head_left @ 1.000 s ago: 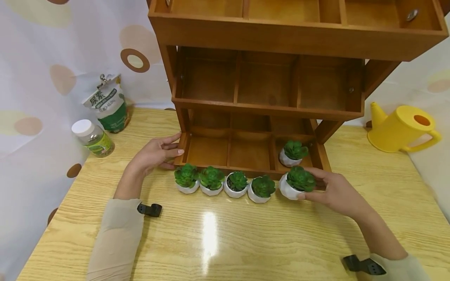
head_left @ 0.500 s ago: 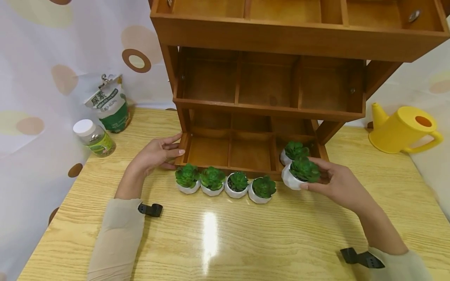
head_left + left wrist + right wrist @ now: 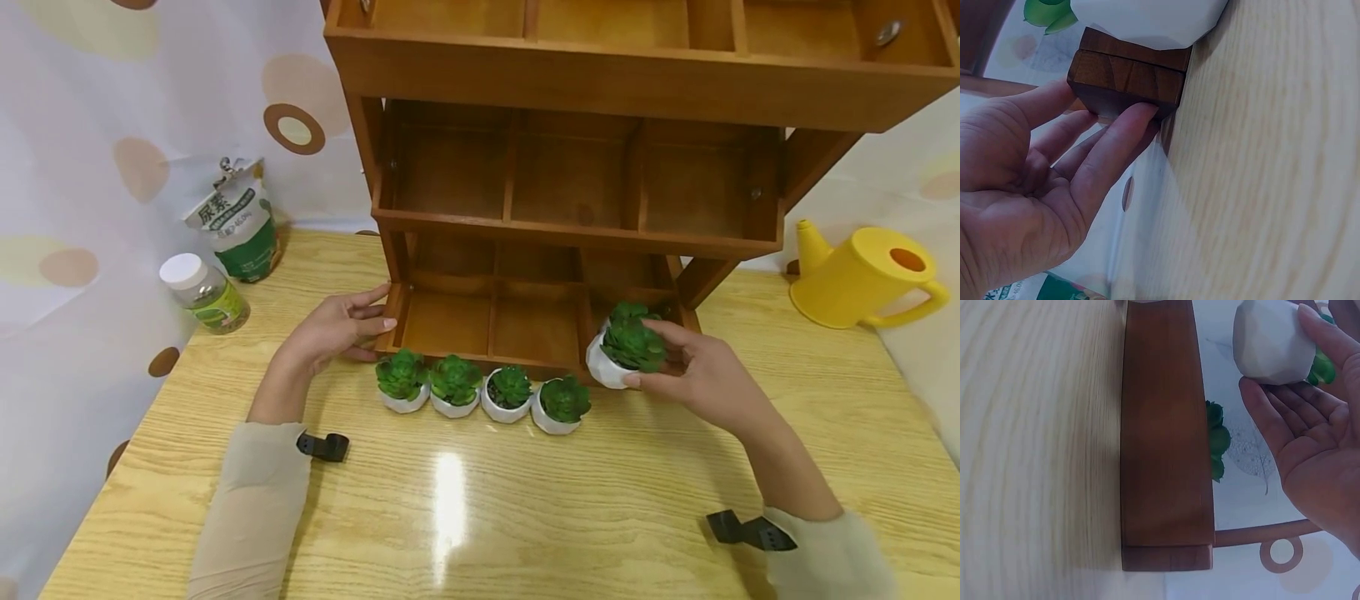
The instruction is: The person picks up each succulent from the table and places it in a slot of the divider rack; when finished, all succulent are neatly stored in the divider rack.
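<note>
My right hand (image 3: 678,367) grips a small white pot with a green succulent (image 3: 630,346) and holds it in the air over the front rail of the wooden shelf's lowest tier (image 3: 525,362), at the right compartment. A second succulent (image 3: 626,312) stands in that compartment, mostly hidden behind the held one. The right wrist view shows the white pot (image 3: 1269,340) between thumb and fingers of my right hand (image 3: 1310,444). My left hand (image 3: 330,329) rests with straight fingers on the tier's left front corner (image 3: 1125,78). Several more potted succulents (image 3: 455,385) stand in a row on the table before the shelf.
The three-tier wooden shelf (image 3: 585,75) fills the back of the light wood table (image 3: 525,517). A yellow watering can (image 3: 870,275) stands at the right. A white-capped bottle (image 3: 202,293) and a clipped green and white bag (image 3: 236,225) stand at the left by the curtain.
My right hand has lifted the rightmost pot off the table and carried it up and back over the lowest tier's front rail. The left hand has stayed on the shelf corner.
</note>
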Demonstrator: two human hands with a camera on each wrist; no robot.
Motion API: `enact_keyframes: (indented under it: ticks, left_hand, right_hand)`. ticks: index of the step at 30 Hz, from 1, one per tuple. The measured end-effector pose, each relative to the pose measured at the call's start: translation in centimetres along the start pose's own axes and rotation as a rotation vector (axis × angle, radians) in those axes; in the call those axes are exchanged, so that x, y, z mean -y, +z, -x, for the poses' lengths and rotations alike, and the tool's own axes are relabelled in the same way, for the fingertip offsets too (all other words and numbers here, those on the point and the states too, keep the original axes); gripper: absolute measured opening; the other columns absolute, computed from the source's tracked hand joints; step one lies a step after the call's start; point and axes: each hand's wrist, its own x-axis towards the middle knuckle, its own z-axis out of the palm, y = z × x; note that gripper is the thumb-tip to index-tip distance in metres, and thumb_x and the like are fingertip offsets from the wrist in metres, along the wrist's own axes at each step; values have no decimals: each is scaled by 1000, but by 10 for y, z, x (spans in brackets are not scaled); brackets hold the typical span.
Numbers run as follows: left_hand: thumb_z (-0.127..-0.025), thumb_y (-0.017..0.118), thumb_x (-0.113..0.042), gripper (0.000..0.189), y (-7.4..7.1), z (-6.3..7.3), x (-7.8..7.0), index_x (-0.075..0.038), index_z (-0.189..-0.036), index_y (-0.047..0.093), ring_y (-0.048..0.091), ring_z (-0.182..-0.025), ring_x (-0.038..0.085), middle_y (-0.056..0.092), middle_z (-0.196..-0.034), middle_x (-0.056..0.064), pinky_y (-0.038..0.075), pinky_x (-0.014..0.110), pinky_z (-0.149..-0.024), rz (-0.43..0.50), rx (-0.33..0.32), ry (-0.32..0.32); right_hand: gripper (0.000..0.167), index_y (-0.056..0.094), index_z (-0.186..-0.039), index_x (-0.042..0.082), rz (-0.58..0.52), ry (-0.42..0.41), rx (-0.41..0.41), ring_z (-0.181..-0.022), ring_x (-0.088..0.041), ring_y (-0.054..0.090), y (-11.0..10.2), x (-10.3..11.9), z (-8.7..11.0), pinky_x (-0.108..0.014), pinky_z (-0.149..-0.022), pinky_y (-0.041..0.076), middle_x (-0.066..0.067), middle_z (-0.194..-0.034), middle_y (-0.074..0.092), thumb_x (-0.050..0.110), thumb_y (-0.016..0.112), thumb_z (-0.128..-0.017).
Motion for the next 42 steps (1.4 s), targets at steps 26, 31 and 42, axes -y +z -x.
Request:
enact_keyframes:
  ticks: [26,31,42]
  left_hand:
    - [-102,63,-18,69,0,-2,0,-27,-161,30,44,-144,38,29,-165,20,60,48,-89,12,-12,-14]
    - [-102,64,-20,69,0,-2,2,-28,-161,30,43,-144,38,29,-165,19,60,47,-90,10,-8,-17]
    - [-102,63,-19,69,-1,-4,2,-26,-161,29,44,-144,38,30,-165,19,60,48,-90,7,-5,-10]
  right_hand:
    - [70,58,-144,14,-51,-24,10,-109,-24,71,16,24,-39,-11,-79,53,-10,-125,71,43,82,-85]
    - [70,57,-145,15,-56,-28,37,-109,-24,71,20,29,-47,-15,-80,54,-9,-124,72,44,81,-86]
    - [71,54,-146,13,-13,-75,62,-106,-23,71,34,33,-62,-29,-82,58,-8,-120,73,42,81,-87]
